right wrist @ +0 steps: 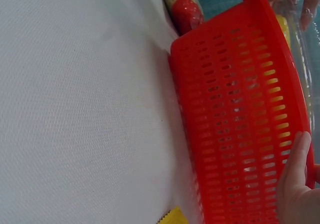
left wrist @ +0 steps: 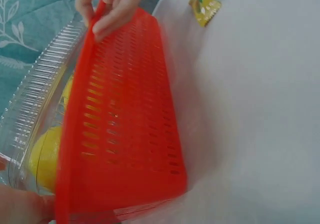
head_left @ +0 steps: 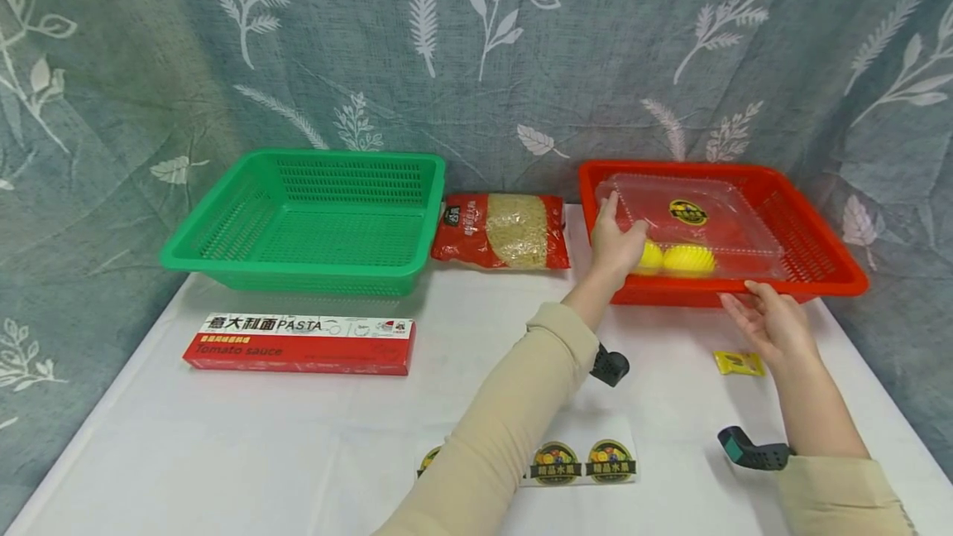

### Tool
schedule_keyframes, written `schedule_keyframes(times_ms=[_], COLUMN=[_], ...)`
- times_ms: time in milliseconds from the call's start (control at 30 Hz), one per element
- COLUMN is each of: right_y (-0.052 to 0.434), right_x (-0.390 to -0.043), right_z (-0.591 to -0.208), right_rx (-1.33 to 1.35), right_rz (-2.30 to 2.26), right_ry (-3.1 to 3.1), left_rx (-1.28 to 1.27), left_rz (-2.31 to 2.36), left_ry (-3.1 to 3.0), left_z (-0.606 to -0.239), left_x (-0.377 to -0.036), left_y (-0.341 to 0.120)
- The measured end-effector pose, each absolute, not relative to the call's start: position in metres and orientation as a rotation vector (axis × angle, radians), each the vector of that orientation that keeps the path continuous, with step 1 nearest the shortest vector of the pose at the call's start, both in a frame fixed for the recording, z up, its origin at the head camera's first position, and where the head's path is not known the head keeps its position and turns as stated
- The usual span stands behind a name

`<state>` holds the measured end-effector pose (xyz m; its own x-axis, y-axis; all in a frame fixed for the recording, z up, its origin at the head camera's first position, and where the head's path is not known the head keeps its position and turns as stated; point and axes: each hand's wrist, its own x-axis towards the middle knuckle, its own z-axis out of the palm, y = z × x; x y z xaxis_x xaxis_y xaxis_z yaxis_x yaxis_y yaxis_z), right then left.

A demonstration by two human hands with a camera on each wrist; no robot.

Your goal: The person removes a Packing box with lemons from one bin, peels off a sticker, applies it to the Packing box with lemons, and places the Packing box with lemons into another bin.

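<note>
left hand (head_left: 615, 243) fingers grip clear lidded box (head_left: 692, 226) with yellow fruit, inside red basket (head_left: 819, 267); right hand (head_left: 770, 323) fingers hold basket's front rim.

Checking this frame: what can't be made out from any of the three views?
- Left hand, head view: fingertips hidden by the clear clamshell box; the grip is unclear.
- Yellow fruits: blurred by the ribbed plastic, kind unreadable.
- Small yellow packet: print too small; cut off at the right wrist view's bottom edge.
- Stickers, head view: partly covered by the left sleeve.
- Right hand: on the red basket rim, fingers underneath hidden.
</note>
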<state>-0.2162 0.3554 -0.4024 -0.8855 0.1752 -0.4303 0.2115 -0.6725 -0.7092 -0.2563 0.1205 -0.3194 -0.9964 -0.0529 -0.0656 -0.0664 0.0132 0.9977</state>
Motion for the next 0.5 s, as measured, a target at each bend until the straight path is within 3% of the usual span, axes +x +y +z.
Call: schedule_keyframes(times_ms=[367, 500], right_y=[0.320, 0.326], right_x=[-0.192, -0.197], right_z=[-0.357, -0.365], right_rx=[0.773, 0.793], right_rz=[-2.754, -2.726], right_ry=[1.218, 1.294], left_rx=[-0.070, -0.064], left_rz=[2.092, 2.086], left_ry=[2.317, 2.306], left_z=[-0.327, -0.329], left_x=[-0.258, -0.258], left_y=[0.124, 0.125])
